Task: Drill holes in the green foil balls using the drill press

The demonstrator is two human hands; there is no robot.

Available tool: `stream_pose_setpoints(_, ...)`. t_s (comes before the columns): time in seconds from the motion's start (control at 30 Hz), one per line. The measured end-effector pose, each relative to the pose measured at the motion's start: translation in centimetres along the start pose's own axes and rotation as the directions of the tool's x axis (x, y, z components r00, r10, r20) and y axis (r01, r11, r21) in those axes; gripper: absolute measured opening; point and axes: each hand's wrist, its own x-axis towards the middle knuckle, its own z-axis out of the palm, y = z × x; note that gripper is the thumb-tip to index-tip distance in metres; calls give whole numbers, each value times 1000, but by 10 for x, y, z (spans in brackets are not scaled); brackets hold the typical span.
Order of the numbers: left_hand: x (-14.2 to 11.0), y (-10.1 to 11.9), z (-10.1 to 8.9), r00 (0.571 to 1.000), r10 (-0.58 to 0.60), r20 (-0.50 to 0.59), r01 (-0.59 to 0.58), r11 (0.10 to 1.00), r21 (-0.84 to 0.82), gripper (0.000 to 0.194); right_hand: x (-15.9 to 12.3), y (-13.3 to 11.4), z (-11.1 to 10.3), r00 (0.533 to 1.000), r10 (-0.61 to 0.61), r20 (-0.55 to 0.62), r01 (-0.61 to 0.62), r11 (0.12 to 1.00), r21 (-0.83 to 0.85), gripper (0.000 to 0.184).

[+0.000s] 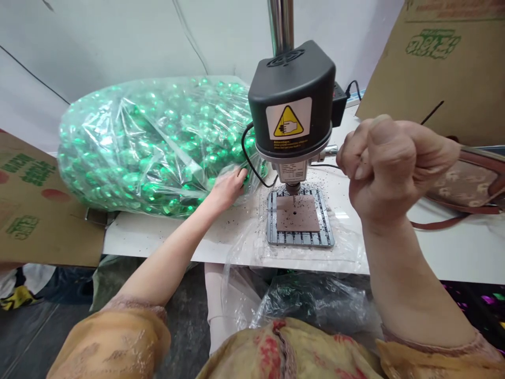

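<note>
My left hand (pixel 231 187) reaches to the right end of a clear plastic bag (pixel 158 147) full of shiny green beads. Its fingers curl in among the plastic and the beads there, and what they pinch is hidden. My right hand (pixel 389 166) is a fist, raised beside the drill press (pixel 294 100), closed on its feed handle (pixel 330 151), of which only a short silver part shows. Under the chuck (pixel 292 188), a brown square plate (pixel 298 218) with a small dark hole lies on the slotted metal base (pixel 272 231).
Dark shavings are scattered around the base on the white table (pixel 150 231). Cardboard boxes stand at left (pixel 47 210) and back right (pixel 437 79). A brown-strapped bag (pixel 465 181) lies behind my right hand. Loose clear plastic (pixel 315 300) hangs over the table's front edge.
</note>
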Motion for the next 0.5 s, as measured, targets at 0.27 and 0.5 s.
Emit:
stream_pose_setpoints(0.27,11,9,13,997,-76,20,77,997,-25,52,-1,-1,1,998,28,-55,-29,999,-22,53)
stream_pose_setpoints(0.5,-22,19,35,975,-4,-222,-64,953,-296,45,-1,-5,2,998,41,-37,-42,999,-19,52)
